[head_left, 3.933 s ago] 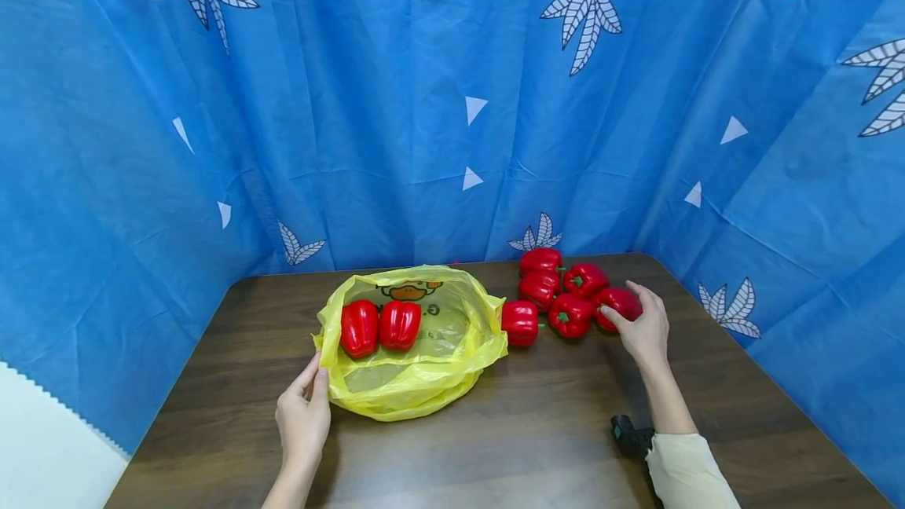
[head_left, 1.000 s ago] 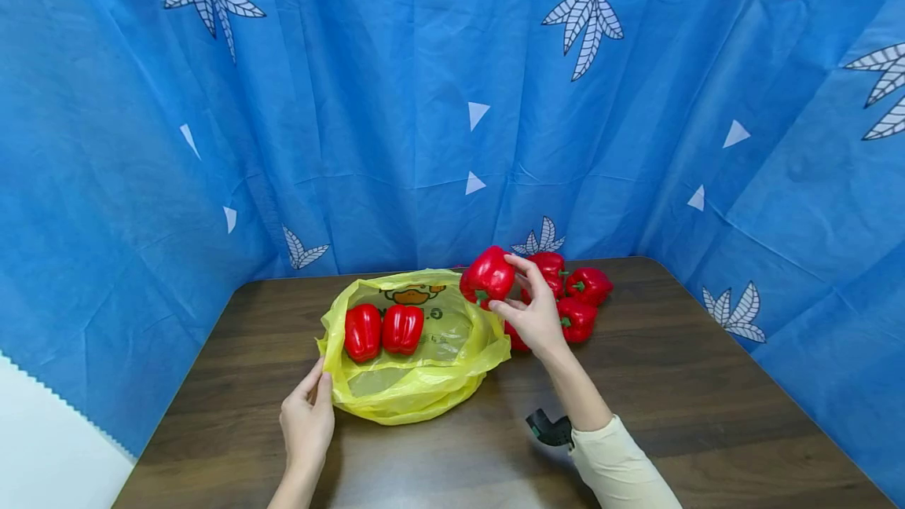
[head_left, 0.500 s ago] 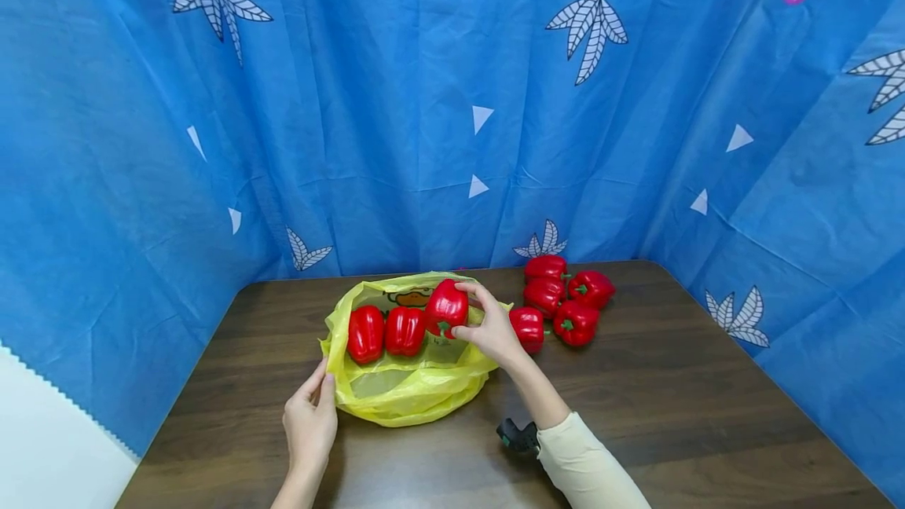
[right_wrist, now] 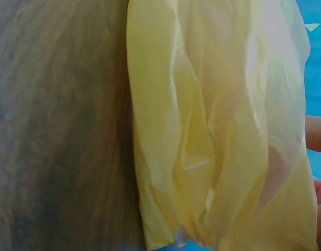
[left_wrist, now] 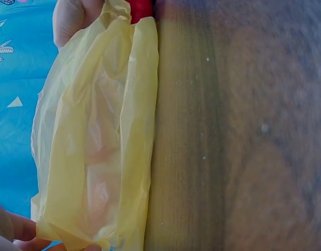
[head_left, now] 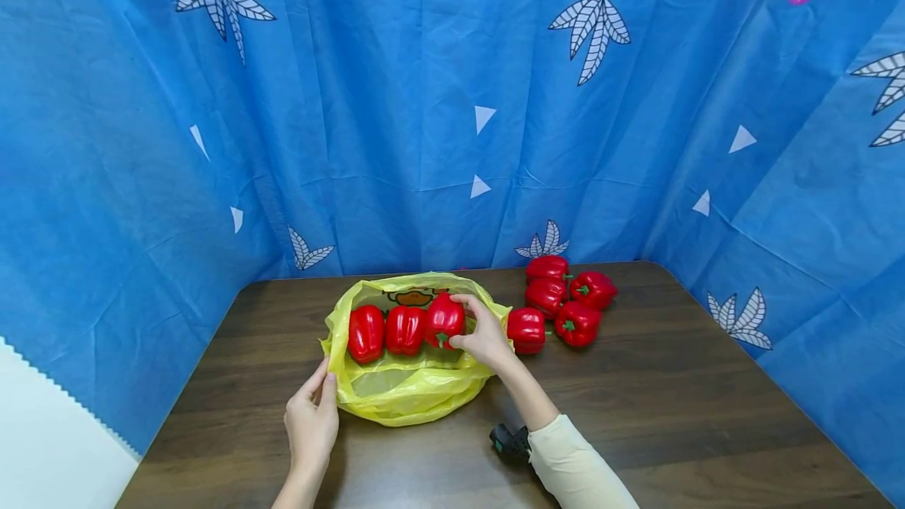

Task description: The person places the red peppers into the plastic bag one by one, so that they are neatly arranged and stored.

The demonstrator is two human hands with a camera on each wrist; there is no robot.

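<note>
A yellow plastic bag [head_left: 410, 403] lies with its mouth spread wide on the wooden table, a duck print showing on its inner back wall. My left hand [head_left: 311, 419] pinches the bag's left rim between thumb and fingers. Inside, two red bell peppers [head_left: 366, 334] lie side by side at the left. My right hand [head_left: 488, 338] reaches in over the right rim and holds a third red bell pepper [head_left: 444, 319], stem toward me, right beside them. In the right wrist view the yellow bag [right_wrist: 202, 130] hides most of that hand.
Several more red bell peppers [head_left: 546, 297] sit in a cluster to the right of the bag, one [head_left: 526, 331] close against its right edge. A black device [head_left: 511, 442] is at the right wrist. Blue patterned curtains [head_left: 452, 100] stand around the table [head_left: 672, 415].
My right hand took a bell pepper from the right side of the cluster, carried it left and lowered it into the bag beside the other two. My left hand stays at the rim.
</note>
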